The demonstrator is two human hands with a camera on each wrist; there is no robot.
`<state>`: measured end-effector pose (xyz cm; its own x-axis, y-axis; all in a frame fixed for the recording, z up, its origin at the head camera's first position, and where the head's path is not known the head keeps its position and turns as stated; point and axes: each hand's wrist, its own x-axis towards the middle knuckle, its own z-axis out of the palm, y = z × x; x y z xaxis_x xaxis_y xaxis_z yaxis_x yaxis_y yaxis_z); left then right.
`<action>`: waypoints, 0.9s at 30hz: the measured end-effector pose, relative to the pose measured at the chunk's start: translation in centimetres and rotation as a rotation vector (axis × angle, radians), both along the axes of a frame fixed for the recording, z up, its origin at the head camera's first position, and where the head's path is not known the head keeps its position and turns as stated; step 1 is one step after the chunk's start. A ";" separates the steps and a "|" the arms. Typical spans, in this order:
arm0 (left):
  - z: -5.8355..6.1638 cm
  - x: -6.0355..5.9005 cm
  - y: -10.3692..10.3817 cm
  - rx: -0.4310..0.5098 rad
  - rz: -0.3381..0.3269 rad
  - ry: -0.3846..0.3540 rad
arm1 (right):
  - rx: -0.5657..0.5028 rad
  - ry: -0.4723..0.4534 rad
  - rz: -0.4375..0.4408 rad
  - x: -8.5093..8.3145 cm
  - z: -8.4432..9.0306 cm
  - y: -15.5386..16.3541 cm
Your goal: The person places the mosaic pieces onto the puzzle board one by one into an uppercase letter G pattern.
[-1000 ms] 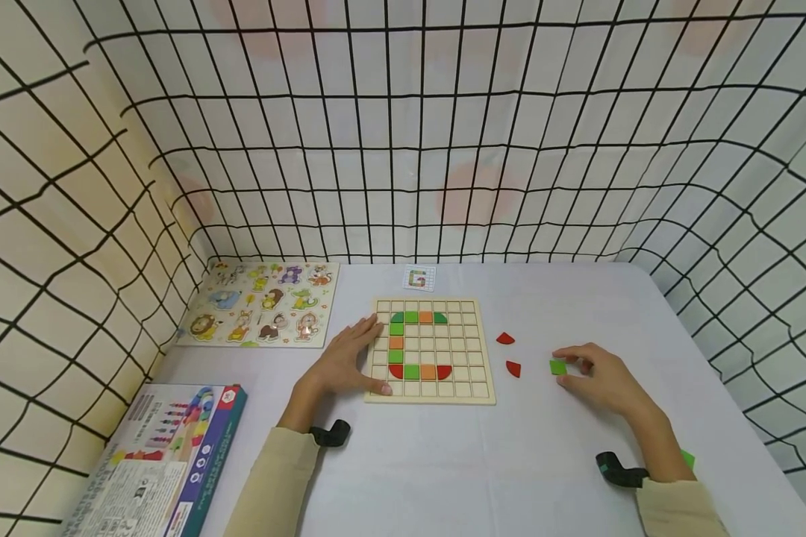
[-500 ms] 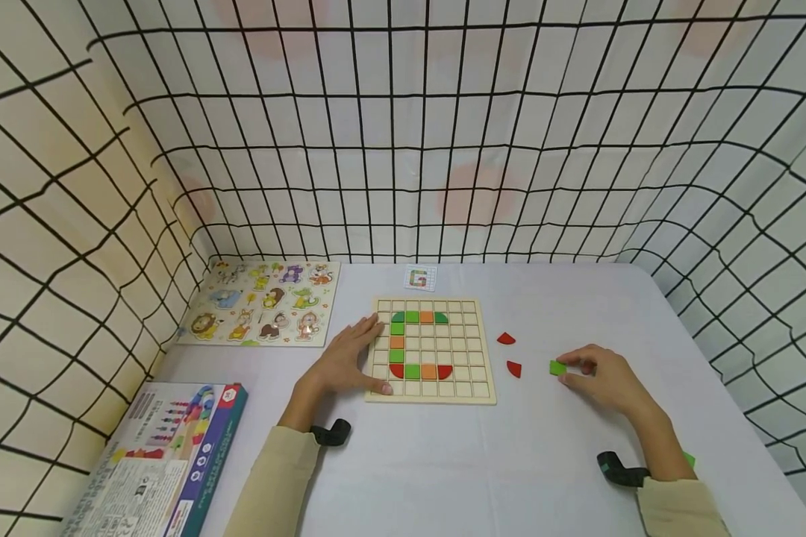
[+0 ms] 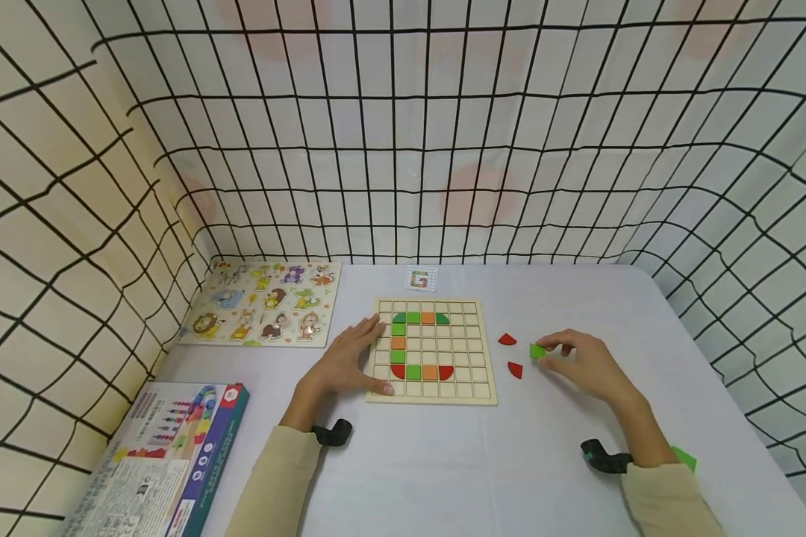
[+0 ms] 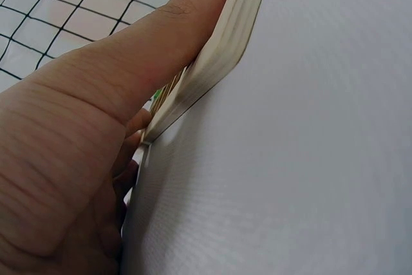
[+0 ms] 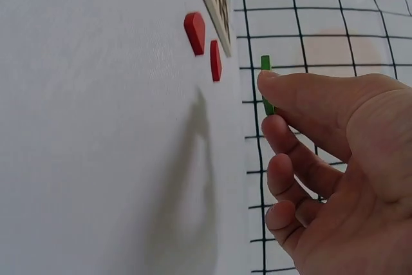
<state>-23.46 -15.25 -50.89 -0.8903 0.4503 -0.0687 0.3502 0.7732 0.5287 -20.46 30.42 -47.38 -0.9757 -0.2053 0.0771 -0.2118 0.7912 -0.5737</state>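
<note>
Green tile (image 3: pixel 537 350) pinched in right hand (image 3: pixel 587 365) fingertips; left hand (image 3: pixel 342 362) rests flat, fingers straight, on wooden board (image 3: pixel 473 395)

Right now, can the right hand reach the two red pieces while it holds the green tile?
Probably yes. The right hand pinches the green tile just beside the red pieces, with bare table between them.
</note>
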 end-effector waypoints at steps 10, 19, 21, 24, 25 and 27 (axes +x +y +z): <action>0.2 -0.1 0.0 0.008 0.003 0.004 | -0.053 -0.038 0.014 -1.1 0.0 -3.4; 0.1 0.1 0.0 0.015 0.004 0.001 | -0.101 -0.055 0.065 -1.6 -0.7 -7.1; 0.1 0.1 0.1 0.015 0.006 0.000 | -0.119 -0.059 0.073 -1.6 -0.7 -7.9; 0.1 0.1 0.0 0.013 0.009 0.001 | -0.137 -0.058 0.083 -1.6 -0.7 -9.0; 0.1 0.2 0.0 0.015 0.009 0.001 | -0.143 -0.060 0.083 -1.6 -0.7 -9.3; 0.1 0.1 0.0 0.008 0.009 0.000 | -0.156 -0.070 0.094 -1.7 -0.7 -9.9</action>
